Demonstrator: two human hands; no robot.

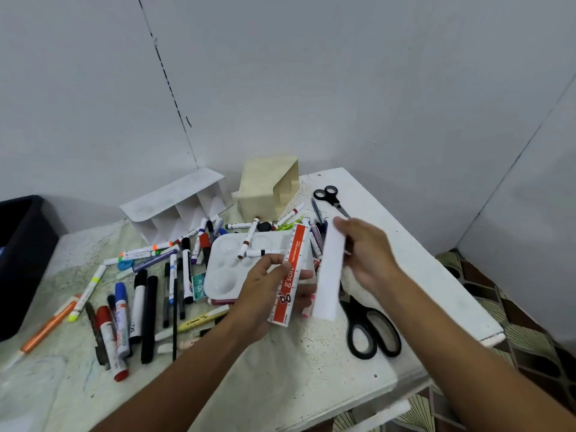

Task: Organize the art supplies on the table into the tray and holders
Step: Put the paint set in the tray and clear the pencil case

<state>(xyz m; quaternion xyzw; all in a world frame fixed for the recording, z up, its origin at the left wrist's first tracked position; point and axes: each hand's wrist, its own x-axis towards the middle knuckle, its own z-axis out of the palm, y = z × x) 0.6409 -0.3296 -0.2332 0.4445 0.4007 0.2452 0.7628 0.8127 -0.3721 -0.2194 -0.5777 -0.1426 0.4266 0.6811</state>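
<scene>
1. The risk: both hands are full above the crowded palette, so a slip could drop a piece onto the loose markers and scatter them.
2. The left hand pinches the red-and-white ruler between thumb and fingers, just above the palette.
3. The right hand holds a long white strip near its top; it is blurred, with the fingers curled round the strip.
4. The white holder and beige holder lie tipped over at the back of the table, so neither could take the ruler as they lie.
</scene>
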